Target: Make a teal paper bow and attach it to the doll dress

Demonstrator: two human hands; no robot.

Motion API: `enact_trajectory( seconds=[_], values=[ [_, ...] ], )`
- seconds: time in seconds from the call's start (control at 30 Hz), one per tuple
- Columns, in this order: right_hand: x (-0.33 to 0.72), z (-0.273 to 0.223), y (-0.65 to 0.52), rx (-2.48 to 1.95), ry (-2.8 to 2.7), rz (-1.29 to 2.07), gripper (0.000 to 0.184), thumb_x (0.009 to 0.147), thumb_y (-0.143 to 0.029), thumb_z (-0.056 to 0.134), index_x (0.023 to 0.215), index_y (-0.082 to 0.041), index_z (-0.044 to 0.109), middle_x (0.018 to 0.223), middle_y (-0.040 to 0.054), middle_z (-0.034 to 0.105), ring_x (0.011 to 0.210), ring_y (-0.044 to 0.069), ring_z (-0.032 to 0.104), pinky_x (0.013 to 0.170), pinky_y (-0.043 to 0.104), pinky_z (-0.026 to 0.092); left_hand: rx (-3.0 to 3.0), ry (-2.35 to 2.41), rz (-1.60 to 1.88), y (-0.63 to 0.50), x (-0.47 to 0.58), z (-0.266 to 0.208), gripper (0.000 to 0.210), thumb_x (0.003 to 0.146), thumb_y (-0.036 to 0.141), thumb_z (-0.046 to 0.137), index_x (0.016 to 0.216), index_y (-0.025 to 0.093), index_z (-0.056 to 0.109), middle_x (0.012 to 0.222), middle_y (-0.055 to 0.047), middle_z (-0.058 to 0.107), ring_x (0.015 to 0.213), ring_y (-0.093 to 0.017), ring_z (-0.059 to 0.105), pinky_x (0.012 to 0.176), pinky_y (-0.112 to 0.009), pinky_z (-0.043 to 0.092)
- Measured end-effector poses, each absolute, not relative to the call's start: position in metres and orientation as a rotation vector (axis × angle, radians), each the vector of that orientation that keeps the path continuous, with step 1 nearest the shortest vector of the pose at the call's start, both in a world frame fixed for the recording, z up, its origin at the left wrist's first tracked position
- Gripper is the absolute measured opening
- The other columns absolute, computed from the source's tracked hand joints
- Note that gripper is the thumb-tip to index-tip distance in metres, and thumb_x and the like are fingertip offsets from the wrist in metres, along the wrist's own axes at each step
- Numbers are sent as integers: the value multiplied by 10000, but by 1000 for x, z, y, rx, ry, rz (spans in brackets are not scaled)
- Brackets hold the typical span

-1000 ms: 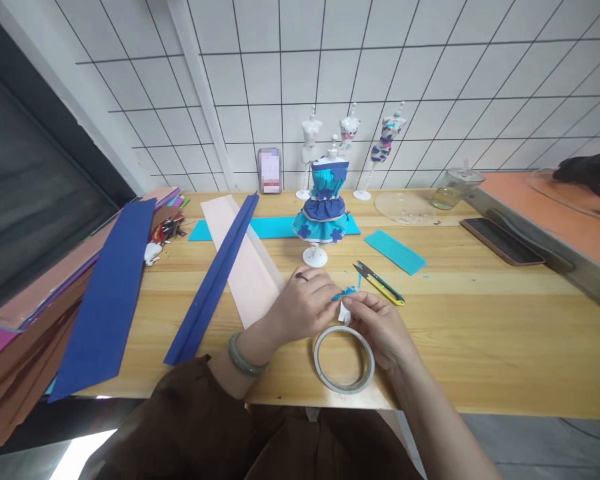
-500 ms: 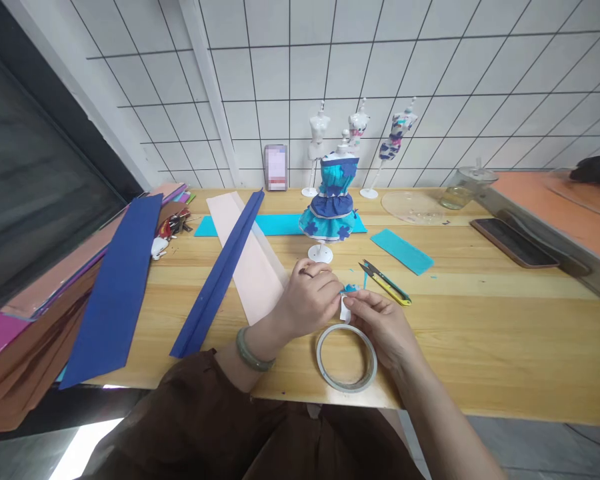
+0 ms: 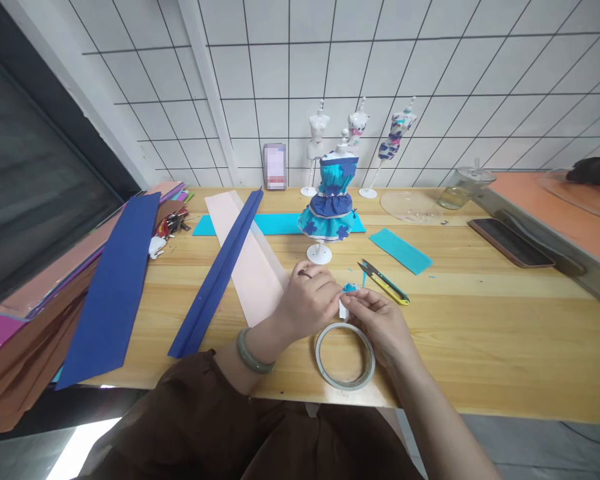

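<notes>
Place: a craft or dressmaking workspace, though whether home or shop cannot be told;
Dress forms: four miniature ones, the front one in a blue ruffled dress;
Counter: wooden, bearing snips, a tape roll and flat coloured strips;
Wall: white tiles

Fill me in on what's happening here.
A person's left hand and right hand pinch a small bright-blue piece, a thin white strip showing beneath. A round pale-grey tape ring lies nearer the person; yellow-and-green snips rest to the right. Behind, a ruffled turquoise-and-navy miniature dress sits on a white mannequin.
</notes>
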State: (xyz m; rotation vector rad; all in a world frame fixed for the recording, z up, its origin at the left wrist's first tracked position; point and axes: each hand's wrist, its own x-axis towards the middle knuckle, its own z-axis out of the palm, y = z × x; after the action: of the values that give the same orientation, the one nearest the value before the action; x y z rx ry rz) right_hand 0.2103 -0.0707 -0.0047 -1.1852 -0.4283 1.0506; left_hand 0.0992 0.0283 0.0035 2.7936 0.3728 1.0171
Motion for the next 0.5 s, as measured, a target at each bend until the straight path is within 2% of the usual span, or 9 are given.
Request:
enact_trajectory(
  seconds=[0.27, 0.5],
  values=[
    [211, -3, -72, -1182, -393, 1103, 219, 589, -256, 775, 748, -170, 652, 666, -2, 651, 559, 94, 542, 536, 214, 422, 2399, 409, 962, 28, 100, 3, 113, 748, 138, 529, 774, 166, 635, 787, -36, 661, 805, -158, 573, 793, -326, 396],
    [214, -9, -73, -1222, -419, 1098, 205, 581, -278, 777, 732, -176, 683, 628, -11, 639, 538, 96, 515, 528, 229, 410, 2144, 470, 695, 30, 97, 11, 122, 748, 174, 535, 787, 170, 650, 846, -33, 673, 849, -153, 595, 805, -279, 445]
  ],
)
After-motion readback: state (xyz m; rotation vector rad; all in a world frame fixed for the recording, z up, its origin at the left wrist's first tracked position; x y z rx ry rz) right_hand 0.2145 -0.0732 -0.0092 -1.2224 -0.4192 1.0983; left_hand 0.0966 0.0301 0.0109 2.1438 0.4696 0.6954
